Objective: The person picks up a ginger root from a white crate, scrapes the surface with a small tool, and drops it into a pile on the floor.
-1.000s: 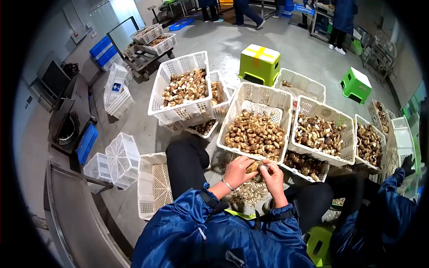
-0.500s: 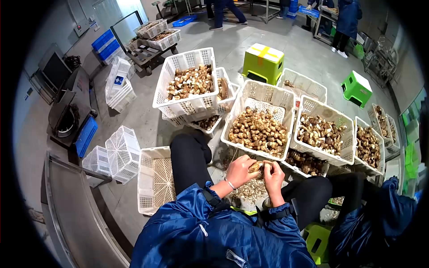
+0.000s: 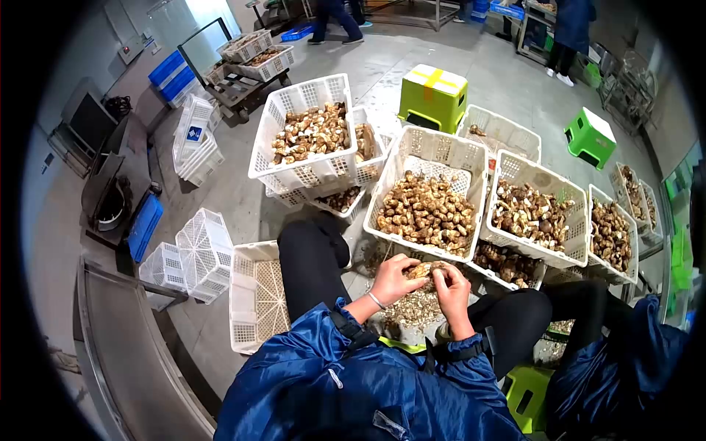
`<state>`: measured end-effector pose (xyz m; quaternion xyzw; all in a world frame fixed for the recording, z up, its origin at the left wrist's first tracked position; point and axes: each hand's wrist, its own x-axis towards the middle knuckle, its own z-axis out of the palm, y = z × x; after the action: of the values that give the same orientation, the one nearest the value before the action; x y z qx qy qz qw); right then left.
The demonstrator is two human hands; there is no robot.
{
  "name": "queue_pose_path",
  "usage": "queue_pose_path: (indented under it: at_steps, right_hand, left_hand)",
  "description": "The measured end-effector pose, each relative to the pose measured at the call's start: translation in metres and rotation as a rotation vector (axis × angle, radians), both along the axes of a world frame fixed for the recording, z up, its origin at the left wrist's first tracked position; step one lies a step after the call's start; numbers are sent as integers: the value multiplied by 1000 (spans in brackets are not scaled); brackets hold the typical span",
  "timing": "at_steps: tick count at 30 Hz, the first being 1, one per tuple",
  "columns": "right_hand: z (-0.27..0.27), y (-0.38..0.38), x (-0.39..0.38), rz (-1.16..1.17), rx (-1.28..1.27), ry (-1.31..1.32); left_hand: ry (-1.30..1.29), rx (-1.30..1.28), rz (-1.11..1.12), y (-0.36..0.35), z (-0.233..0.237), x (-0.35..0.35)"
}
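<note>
Over my lap, my left hand is closed around one end of a brown and pale mushroom. My right hand pinches the mushroom's other end; whether a small blade sits in those fingers I cannot make out. Pale trimmings lie in a heap below both hands. Just beyond them stands a white crate holding many similar mushrooms. Under its right side, darker mushrooms show in a lower crate.
A white crate with a bare lattice bottom stands by my left leg. Stacked mushroom crates rise ahead on the left, more on the right. A green stool stands behind. A co-worker's sleeve is close on my right.
Both hands stay on the mushroom, with the fingers shifted slightly. The view has tilted a little. In the background, a person's legs have moved left.
</note>
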<state>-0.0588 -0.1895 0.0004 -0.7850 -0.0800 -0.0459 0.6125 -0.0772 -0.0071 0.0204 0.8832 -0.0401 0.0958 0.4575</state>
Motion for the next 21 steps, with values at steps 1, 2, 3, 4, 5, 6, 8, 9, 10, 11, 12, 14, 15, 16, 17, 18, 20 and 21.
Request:
queue_pose_path:
  at_steps: [1, 2, 3, 4, 5, 6, 8, 9, 10, 11, 12, 14, 15, 16, 17, 18, 20, 21]
  right_hand:
    - [3, 1, -1, -28, 21, 38]
    - [8, 1, 0, -35, 28, 35]
    - [13, 2, 0, -41, 34, 33]
    - [15, 1, 0, -46, 40, 31]
    - [10, 0, 2, -50, 60, 55]
    - [2, -1, 4, -52, 79, 79]
    - [-14, -4, 8, -64, 133, 131]
    - [-19, -7, 10, -68, 29, 117]
    - [-24, -10, 13, -72, -76, 102]
    - [-29, -12, 14, -77, -180, 87]
    - [-18, -4, 10, -54, -28, 49]
    - [-8, -4, 11, 17, -96, -57]
    - [-2, -5, 11, 51, -100, -47]
    - [0, -5, 11, 69, -1, 45]
    - [-1, -6, 12, 85, 99, 138]
    - [-4, -7, 12, 118, 143, 191]
    - [-7, -5, 12, 166, 185, 143]
    - [-6, -5, 11, 185, 214, 136]
  left_hand:
    - [30, -11, -6, 0, -1, 1]
    - [59, -23, -12, 1, -3, 2]
    - [89, -35, -17, 1, -6, 4]
    - [155, -108, -22, 2, -10, 5]
    - [207, -193, -16, 2, -14, 6]
    - [304, -302, -23, 2, -17, 7]
    - [464, -549, -27, 2, -21, 8]
    - [525, -687, -27, 2, -18, 9]
    - [585, -825, -26, 2, -16, 9]
    - [556, -798, -32, 2, -17, 9]
    - [528, -771, -37, 3, -18, 9]
    - [445, -637, -28, 5, -22, 10]
    - [373, -541, -32, 7, -27, 12]
    - [305, -445, -37, 9, -33, 14]
    - [238, -348, -44, 11, -39, 14]
    - [259, -320, -23, 9, -30, 13]
    - [142, -196, -51, 10, -27, 12]
    - [106, -144, -57, 9, -23, 12]
